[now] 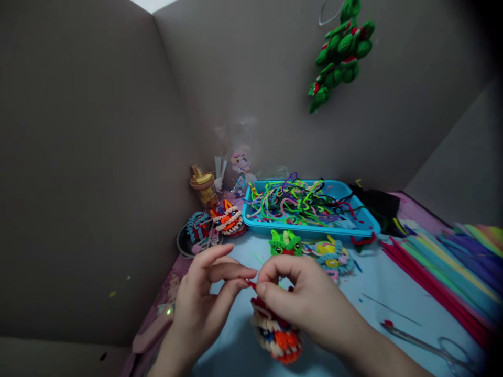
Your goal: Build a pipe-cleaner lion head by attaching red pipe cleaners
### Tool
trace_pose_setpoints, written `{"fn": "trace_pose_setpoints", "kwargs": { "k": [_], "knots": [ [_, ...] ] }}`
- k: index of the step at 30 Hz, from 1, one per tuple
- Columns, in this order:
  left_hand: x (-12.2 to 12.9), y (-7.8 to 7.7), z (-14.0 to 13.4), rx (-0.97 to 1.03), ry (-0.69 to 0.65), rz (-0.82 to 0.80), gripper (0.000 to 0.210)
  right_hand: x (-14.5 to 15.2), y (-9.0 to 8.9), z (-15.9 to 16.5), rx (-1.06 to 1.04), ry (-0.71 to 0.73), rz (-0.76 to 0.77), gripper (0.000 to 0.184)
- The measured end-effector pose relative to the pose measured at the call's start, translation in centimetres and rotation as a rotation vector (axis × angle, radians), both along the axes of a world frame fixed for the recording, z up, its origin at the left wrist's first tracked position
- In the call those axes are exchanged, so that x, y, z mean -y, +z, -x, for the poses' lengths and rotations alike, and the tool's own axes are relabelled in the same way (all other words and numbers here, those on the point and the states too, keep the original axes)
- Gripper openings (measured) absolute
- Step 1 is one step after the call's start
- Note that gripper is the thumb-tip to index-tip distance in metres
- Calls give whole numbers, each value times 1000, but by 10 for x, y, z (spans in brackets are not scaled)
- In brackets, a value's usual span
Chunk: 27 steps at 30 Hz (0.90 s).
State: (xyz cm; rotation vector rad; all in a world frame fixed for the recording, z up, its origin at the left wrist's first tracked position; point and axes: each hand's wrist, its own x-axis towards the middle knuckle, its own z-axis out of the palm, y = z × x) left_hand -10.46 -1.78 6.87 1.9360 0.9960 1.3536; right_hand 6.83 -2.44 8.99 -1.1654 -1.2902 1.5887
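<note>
My left hand is closed in a pinch, thumb and forefinger on one end of a short red pipe cleaner. Pinching the other end is my right hand. Just below the right fingers hangs a lion-head figure of twisted pipe cleaners in red, cream, blue and orange. Its upper part is partly hidden by that hand; whether the red piece joins it I cannot tell. Beyond the hands sit a green pipe-cleaner head and a blue-and-yellow pipe-cleaner figure.
A blue tray holds tangled pipe-cleaner scraps. At right lie scissors, a thin metal rod and long coloured pipe cleaners. A brown cup and a dark bowl stand left. Green figures hang above.
</note>
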Motion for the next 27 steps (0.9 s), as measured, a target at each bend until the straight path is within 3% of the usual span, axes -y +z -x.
{"fn": "trace_pose_setpoints", "kwargs": {
  "k": [8, 18, 27],
  "knots": [
    [-1, 4, -2, 63, 2, -13, 50, 2, -12, 0, -128, 55, 84, 15],
    [-2, 4, -2, 48, -12, -50, 52, 1, 6, -1, 49, -11, -21, 11],
    [1, 1, -1, 14, -2, -68, 56, 1, -10, 2, -81, 49, 119, 12]
  ]
}}
